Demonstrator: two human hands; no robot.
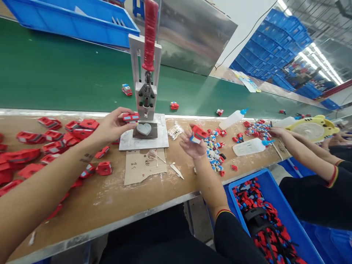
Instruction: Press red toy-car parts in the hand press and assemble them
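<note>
So, far left of the hand press [147,93] there's a messy spread of red toy parts [30,137] on the brown worktop [107,198]. Above them, up and left of the press, a blue tray [82,22] sits past the green belt [60,69]. A small toy car [127,89] is on the belt, just left of the press.

The left hand [111,126] is right at the press's left side, thumb and fingers pinched on a red block [131,117] with pale blue panels. It's up by the grey heart-shaped pad [143,128] on the press base. Below the base lies a torn cardboard piece [145,167], with a white tube [176,171] just right of it.

Right of the press there's a little pile of white sticks [175,131], then the right hand [194,146], raised, with fingers curled and closed on a red, blue and white toy piece [198,134].

Further right of the press you get a heap of small parts [216,150], two white squeeze bottles [249,147] with blue tips, and a blue bin [269,220] full of red and black pieces lower down. Way off right, a co-worker's arm [308,152] reaches to another heap [257,129], near a yellow fan [313,128].
</note>
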